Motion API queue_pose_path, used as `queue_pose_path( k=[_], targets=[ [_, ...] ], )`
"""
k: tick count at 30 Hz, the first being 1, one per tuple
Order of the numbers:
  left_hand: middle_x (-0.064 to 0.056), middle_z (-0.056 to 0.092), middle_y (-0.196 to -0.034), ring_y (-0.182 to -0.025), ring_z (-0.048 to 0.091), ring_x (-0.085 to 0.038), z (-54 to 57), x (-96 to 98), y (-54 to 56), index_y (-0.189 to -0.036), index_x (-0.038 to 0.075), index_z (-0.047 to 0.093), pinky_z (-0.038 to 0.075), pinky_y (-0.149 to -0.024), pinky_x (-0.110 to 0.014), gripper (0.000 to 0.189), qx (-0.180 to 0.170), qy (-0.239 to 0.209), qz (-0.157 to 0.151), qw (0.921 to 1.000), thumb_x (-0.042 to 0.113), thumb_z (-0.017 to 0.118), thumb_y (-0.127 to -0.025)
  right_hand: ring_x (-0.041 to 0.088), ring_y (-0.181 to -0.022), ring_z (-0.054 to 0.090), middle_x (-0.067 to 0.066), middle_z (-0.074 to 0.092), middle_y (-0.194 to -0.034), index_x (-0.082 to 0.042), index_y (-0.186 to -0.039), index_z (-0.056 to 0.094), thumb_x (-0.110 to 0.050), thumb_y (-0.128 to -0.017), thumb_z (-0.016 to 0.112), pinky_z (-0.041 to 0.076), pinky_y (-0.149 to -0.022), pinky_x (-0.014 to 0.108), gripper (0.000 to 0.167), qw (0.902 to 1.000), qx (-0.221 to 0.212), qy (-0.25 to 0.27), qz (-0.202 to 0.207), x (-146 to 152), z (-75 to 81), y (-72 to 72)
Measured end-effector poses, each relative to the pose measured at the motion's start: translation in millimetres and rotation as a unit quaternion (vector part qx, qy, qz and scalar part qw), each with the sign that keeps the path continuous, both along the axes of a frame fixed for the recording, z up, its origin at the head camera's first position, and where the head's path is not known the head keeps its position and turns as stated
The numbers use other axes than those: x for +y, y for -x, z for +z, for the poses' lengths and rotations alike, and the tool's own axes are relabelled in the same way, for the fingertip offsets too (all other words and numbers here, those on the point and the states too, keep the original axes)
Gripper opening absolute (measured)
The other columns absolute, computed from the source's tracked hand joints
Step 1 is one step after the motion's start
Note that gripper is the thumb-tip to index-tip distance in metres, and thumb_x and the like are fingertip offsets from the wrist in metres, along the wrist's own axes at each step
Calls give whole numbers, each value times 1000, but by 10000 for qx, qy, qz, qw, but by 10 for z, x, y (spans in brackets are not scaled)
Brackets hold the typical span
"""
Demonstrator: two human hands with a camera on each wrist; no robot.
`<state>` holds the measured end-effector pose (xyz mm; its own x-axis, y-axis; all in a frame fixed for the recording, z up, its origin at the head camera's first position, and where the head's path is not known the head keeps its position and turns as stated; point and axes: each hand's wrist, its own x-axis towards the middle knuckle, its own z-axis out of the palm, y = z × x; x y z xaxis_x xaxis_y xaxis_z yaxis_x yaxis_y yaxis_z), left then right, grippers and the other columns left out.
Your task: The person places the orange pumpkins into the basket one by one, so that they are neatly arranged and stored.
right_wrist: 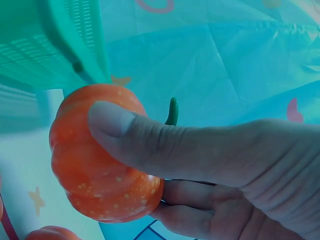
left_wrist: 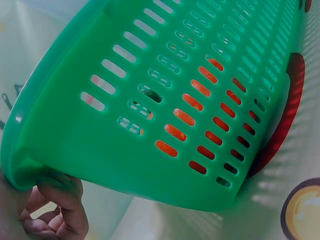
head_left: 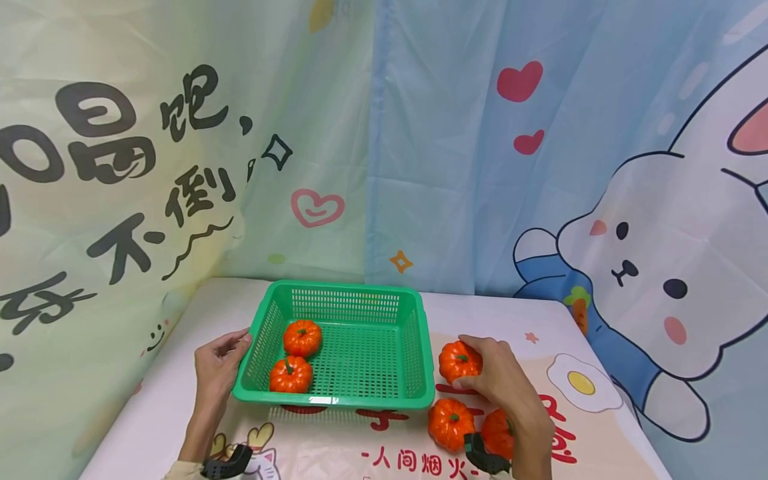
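My left hand (head_left: 219, 365) grips the left rim of a green plastic basket (head_left: 384, 402) between thumb and curled fingers, as the left wrist view shows. Inside the basket, on its left side, lie two small orange toy pumpkins, one pumpkin (head_left: 303, 338) behind the other pumpkin (head_left: 291, 376). To the right of the basket, my right hand (head_left: 498, 370) holds another toy pumpkin (right_wrist: 100, 165), thumb across it and fingers behind. Its green stem (right_wrist: 172, 111) shows above the thumb. Below that hand are two more pumpkins, one pumpkin (head_left: 450, 425) in full sight, the other pumpkin (head_left: 497, 432) partly hidden by the wrist.
A printed cloth covers the table (head_left: 228, 300), with a fried-egg drawing (head_left: 583, 383) at right and red lettering along the front. Behind the table hangs a curtain (head_left: 420, 167) with hearts, writing and a large rabbit. Dark straps circle both wrists.
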<state>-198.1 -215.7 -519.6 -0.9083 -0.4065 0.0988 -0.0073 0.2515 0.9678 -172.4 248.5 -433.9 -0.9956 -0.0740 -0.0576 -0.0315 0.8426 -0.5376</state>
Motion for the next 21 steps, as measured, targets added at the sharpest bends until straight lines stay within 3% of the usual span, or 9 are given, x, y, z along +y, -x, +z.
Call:
queue_pose_path(
  k=[21],
  targets=[
    [-20,78,-108,-72,65,-2,3,-4,1,-131,-4,76,56,-66,-16,32,-16,-67,3,10000,17,71,-108,36,-124,65,16,73,-135,-4,-153,62,-16,-83,97,59,-106,59,79,9997,155,-89,150,-79,143,-52]
  ],
)
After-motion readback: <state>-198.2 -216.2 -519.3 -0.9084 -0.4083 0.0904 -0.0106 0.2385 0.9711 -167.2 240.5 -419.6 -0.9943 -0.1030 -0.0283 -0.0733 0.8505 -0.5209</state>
